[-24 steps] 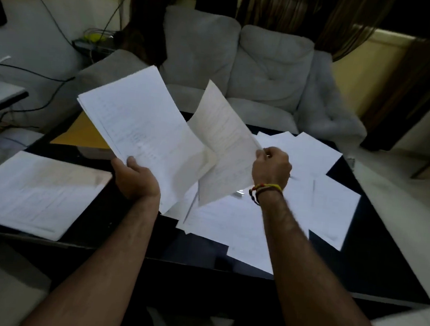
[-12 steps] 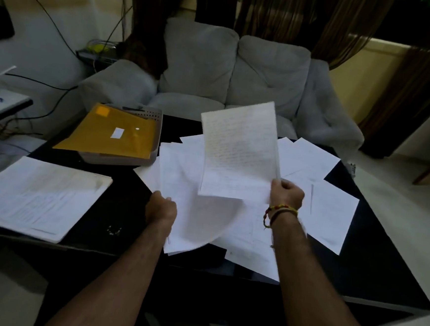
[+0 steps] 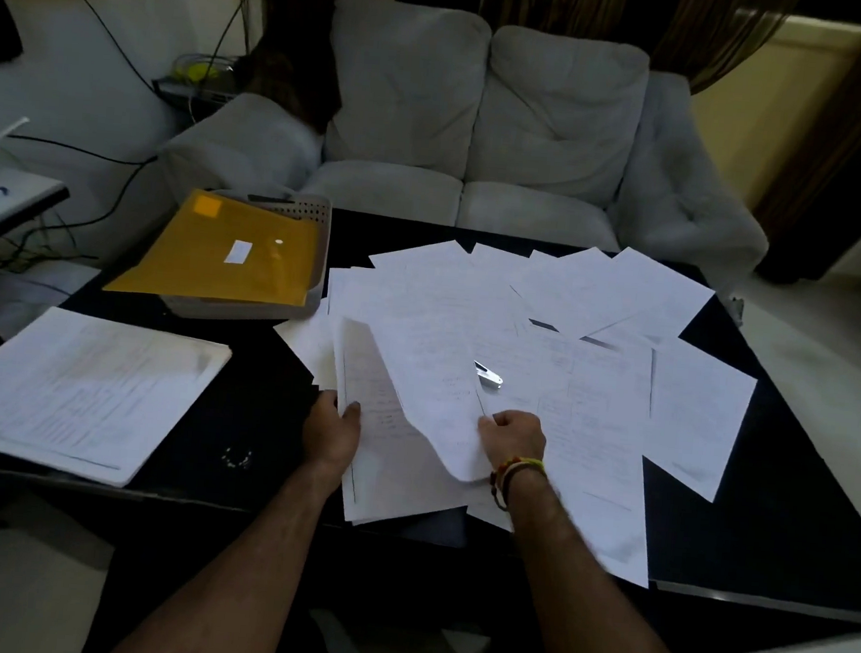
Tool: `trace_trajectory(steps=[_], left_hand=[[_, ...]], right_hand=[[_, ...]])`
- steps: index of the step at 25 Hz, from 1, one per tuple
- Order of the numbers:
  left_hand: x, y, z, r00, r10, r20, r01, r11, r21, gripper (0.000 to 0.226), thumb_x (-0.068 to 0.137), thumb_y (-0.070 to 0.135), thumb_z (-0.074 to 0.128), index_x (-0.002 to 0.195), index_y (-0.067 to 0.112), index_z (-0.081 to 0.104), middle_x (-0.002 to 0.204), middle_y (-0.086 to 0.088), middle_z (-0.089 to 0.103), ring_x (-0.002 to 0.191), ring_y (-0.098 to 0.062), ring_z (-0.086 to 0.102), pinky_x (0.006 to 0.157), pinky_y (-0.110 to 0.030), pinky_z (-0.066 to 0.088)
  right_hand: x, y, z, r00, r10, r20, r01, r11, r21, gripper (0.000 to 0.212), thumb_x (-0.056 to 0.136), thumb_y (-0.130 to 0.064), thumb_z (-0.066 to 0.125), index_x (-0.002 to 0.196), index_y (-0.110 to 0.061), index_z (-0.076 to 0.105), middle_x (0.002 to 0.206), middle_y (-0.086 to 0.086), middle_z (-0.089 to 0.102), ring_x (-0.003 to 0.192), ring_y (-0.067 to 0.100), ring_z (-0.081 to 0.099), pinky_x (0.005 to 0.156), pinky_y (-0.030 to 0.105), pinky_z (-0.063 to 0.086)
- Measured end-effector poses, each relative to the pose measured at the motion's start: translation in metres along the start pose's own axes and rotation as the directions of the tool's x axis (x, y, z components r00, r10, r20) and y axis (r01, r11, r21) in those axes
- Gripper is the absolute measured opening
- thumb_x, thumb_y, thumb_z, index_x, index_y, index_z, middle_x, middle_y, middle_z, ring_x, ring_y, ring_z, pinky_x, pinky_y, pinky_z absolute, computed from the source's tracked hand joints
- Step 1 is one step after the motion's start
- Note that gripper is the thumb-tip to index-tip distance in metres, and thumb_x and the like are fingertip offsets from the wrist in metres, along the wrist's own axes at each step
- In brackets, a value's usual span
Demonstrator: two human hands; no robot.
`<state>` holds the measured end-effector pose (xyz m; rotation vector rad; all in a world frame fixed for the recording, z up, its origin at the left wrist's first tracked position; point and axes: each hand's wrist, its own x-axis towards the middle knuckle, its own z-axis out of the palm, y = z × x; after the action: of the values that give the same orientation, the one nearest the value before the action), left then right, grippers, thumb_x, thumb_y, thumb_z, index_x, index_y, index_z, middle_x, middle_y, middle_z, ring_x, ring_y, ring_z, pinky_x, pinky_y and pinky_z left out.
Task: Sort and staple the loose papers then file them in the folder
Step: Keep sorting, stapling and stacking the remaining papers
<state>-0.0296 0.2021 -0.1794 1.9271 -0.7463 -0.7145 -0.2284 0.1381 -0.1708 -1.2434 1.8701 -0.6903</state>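
Note:
Loose white papers [image 3: 590,297] lie spread over the black table [image 3: 762,533]. My left hand [image 3: 333,427] grips the left edge of a small stack of sheets [image 3: 387,457] near the table's front edge. My right hand [image 3: 512,436] pinches a single sheet [image 3: 434,378] that curls over that stack. A small white stapler [image 3: 489,377] lies on the papers just beyond my right hand. A yellow folder [image 3: 228,253] rests on a grey tray [image 3: 318,224] at the back left. A thick sorted pile of papers [image 3: 78,391] sits at the left front.
A grey sofa [image 3: 485,124] stands behind the table. A side table [image 3: 5,205] with cables is at the far left. A small beaded ring [image 3: 238,458] lies on the black surface between the left pile and my left hand.
Both hands have come down toward the table. The sheet in my right hand, upright before, now lies curled over the stack held by my left hand. The stapler has come into view.

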Motion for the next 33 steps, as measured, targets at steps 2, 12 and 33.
trace_trajectory(steps=[2, 12, 33], left_hand=[[0.007, -0.011, 0.001, 1.0, -0.009, -0.029, 0.009, 1.0, -0.016, 0.02, 0.097, 0.017, 0.048, 0.1, 0.002, 0.061, 0.099, -0.012, 0.064, 0.097, -0.034, 0.061, 0.074, -0.029, 0.042], [0.005, -0.012, 0.006, 0.999, 0.044, -0.02, -0.043, 0.998, 0.054, 0.038, 0.093, 0.018, 0.058, 0.13, 0.014, 0.05, 0.124, -0.005, 0.062, 0.111, -0.028, 0.06, 0.093, -0.039, 0.05], [-0.028, 0.055, 0.062, 0.925, 0.37, 0.088, -0.332, 0.898, -0.289, 0.048, 0.087, 0.011, 0.068, 0.133, 0.015, 0.053, 0.105, -0.005, 0.067, 0.091, -0.018, 0.065, 0.079, -0.03, 0.054]], right_hand=[[-0.005, 0.004, 0.004, 1.0, -0.03, -0.003, 0.029, 0.997, -0.078, 0.018, 0.08, -0.014, 0.063, 0.068, 0.0, 0.066, 0.062, 0.003, 0.052, 0.061, 0.024, 0.051, 0.049, 0.02, 0.034], [0.004, 0.0, -0.008, 0.993, -0.021, 0.118, 0.035, 0.993, -0.115, 0.015, 0.078, -0.009, 0.067, 0.08, 0.006, 0.069, 0.075, 0.015, 0.058, 0.074, 0.026, 0.058, 0.067, 0.027, 0.046], [0.026, 0.03, -0.085, 0.88, 0.039, -0.473, -0.016, 0.998, 0.053, 0.012, 0.086, -0.021, 0.062, 0.093, -0.014, 0.069, 0.109, 0.011, 0.065, 0.105, 0.034, 0.06, 0.085, 0.036, 0.049]])
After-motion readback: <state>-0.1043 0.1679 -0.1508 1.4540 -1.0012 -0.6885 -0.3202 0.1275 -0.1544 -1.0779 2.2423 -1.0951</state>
